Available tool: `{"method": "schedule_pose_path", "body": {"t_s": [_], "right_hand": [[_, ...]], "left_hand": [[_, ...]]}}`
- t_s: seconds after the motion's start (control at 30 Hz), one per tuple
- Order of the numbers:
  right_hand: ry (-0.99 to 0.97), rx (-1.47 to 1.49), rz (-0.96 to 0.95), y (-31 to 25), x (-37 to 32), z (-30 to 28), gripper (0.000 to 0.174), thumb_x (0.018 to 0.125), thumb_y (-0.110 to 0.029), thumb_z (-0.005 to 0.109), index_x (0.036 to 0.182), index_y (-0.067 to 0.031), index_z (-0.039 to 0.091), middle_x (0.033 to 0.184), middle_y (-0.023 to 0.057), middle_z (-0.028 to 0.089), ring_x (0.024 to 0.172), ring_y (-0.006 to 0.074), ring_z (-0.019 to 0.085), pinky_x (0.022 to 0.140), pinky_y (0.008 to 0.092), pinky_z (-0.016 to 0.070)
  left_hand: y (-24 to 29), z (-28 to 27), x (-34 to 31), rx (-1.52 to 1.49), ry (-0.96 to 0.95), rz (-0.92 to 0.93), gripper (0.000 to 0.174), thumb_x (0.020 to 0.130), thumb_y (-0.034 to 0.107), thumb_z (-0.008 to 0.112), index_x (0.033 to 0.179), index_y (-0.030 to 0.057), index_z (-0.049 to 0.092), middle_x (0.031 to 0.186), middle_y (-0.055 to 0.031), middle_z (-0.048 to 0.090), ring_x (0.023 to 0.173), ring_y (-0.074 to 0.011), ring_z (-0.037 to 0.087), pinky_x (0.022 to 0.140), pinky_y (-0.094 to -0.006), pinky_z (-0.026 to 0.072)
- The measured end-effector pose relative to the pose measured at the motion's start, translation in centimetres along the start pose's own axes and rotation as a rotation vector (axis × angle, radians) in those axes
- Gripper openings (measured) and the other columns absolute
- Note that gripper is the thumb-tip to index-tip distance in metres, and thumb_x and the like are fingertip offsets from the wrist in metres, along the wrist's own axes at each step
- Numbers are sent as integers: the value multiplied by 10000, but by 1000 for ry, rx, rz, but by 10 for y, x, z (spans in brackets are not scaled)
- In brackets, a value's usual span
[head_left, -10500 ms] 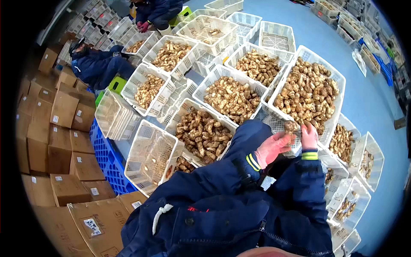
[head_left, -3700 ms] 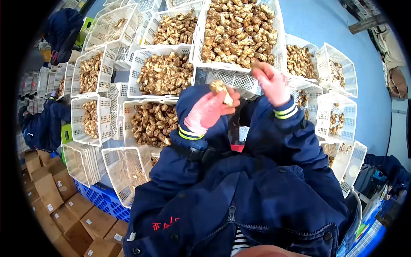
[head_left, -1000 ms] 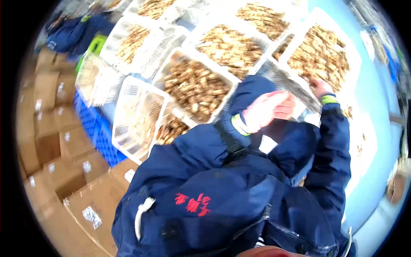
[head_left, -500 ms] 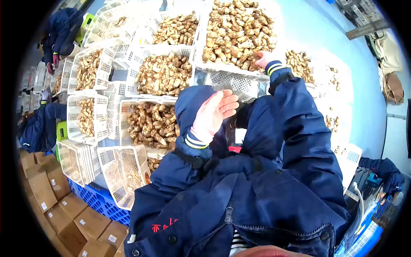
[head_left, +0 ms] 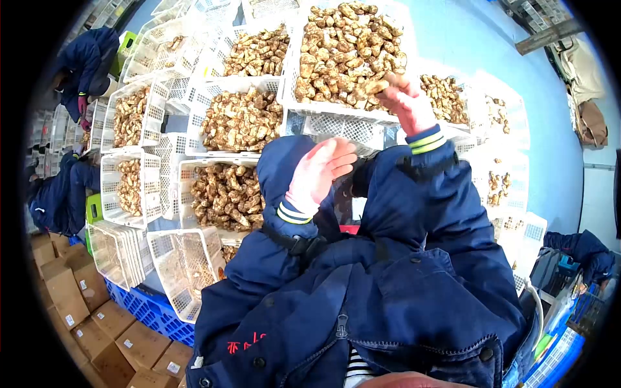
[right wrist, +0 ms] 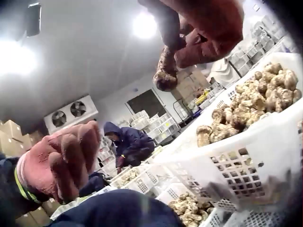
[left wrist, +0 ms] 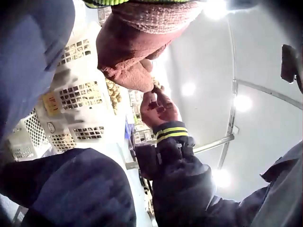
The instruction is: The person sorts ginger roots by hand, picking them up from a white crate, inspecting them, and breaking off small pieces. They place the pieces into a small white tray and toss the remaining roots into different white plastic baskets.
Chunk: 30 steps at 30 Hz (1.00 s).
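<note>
Pinched in my right hand (head_left: 409,107), in a pink glove, is a brown-and-white mushroom (right wrist: 165,71), cap end hanging down. That hand is over the near rim of a large white crate (head_left: 352,108) heaped with similar mushrooms (head_left: 346,45). In the head view the held mushroom (head_left: 372,87) overlaps the heap. My left hand (head_left: 318,173), also in a pink glove, hovers above my knee with its fingers loosely extended and nothing in them. The right wrist view shows the left hand (right wrist: 64,158) across from the crate.
More white crates of mushrooms (head_left: 242,119) surround my knees on both sides. Stacked crates (head_left: 119,252) and a blue pallet (head_left: 152,310) lie to the left, beside cardboard boxes (head_left: 132,343). Two people (head_left: 87,64) sit at the far left.
Earlier, my left hand held a mushroom; now it is bare of one. Half a second ago my right hand was down at the crate's heap; it has come back slightly, with a mushroom showing in its fingers.
</note>
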State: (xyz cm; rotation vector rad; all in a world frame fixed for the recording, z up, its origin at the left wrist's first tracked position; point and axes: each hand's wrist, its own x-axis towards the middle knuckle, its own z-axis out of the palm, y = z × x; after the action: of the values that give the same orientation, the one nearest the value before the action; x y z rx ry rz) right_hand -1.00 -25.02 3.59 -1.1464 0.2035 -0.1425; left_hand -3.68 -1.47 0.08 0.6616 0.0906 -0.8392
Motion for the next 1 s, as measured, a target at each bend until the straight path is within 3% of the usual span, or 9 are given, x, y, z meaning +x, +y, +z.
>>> {"method": "schedule_pose_path", "body": {"t_s": [0.2, 0.23, 0.27, 0.33, 0.4, 0.63, 0.73, 0.8, 1.0], "right_hand": [[-349, -560, -223, 11, -63, 41, 195, 753, -11, 571, 947, -6, 586, 1023, 105, 583, 937, 186, 559, 823, 293, 446], [-364, -325, -82, 13, -72, 49, 176, 748, -4, 555, 918, -18, 598, 1054, 112, 577, 954, 189, 554, 824, 292, 440], [-420, -625, -355, 6, -72, 52, 169, 757, -10, 549, 917, -10, 603, 1056, 110, 574, 948, 188, 558, 809, 293, 448], [-361, -605, -329, 1, -76, 54, 175, 771, -28, 542, 933, -15, 609, 990, 103, 600, 896, 163, 573, 771, 274, 456], [-140, -674, -53, 0, -78, 47, 192, 787, -60, 542, 963, -30, 611, 906, 73, 625, 814, 128, 575, 720, 249, 452], [-58, -698, -96, -2, -84, 54, 238, 778, -103, 540, 995, -28, 605, 907, 77, 631, 806, 129, 584, 730, 251, 454], [-79, -646, -176, 10, -85, 64, 368, 770, -122, 576, 1110, 9, 526, 1000, 127, 594, 884, 174, 584, 751, 292, 456], [-7, -912, -391, 31, -77, 64, 415, 751, -162, 592, 1121, 6, 505, 990, 192, 569, 894, 289, 568, 761, 330, 451], [-18, -971, -282, 40, -71, 52, 428, 746, -119, 539, 1161, -36, 474, 958, 187, 577, 859, 305, 577, 757, 344, 457]], "left_hand": [[-2, 18, 11, -123, -47, 27, 402, 883, 338, 490, 1115, 10, 471, 1045, -107, 541, 974, -238, 535, 861, -377, 422], [-3, 20, 12, -88, -27, 108, 357, 877, 299, 513, 1094, 17, 477, 1012, -84, 536, 952, -239, 534, 851, -381, 426], [-3, 18, 12, -85, -27, 107, 357, 877, 299, 513, 1094, 17, 477, 1012, -84, 536, 952, -239, 534, 851, -381, 426], [-2, 16, 8, -103, -14, 153, 329, 867, 257, 538, 1095, 27, 479, 1023, -80, 535, 940, -216, 534, 833, -363, 435], [1, 17, 3, -70, 62, 137, 333, 854, 267, 558, 1086, 39, 492, 997, -71, 552, 915, -199, 548, 794, -341, 450], [6, 20, 2, 99, 127, 182, 331, 843, 276, 573, 1052, 24, 525, 927, -74, 599, 802, -194, 599, 686, -298, 481], [-10, 9, 8, -21, 69, 198, 224, 879, 206, 513, 1013, 27, 525, 961, -68, 577, 879, -189, 563, 742, -307, 455], [-12, 0, 12, 199, -91, 134, 315, 919, 283, 392, 1035, 7, 490, 1012, -100, 531, 964, -215, 507, 843, -340, 400], [-20, 7, 20, 446, -177, 50, 399, 941, 344, 326, 1142, 8, 397, 1160, -136, 452, 1100, -248, 430, 951, -397, 332]]}}
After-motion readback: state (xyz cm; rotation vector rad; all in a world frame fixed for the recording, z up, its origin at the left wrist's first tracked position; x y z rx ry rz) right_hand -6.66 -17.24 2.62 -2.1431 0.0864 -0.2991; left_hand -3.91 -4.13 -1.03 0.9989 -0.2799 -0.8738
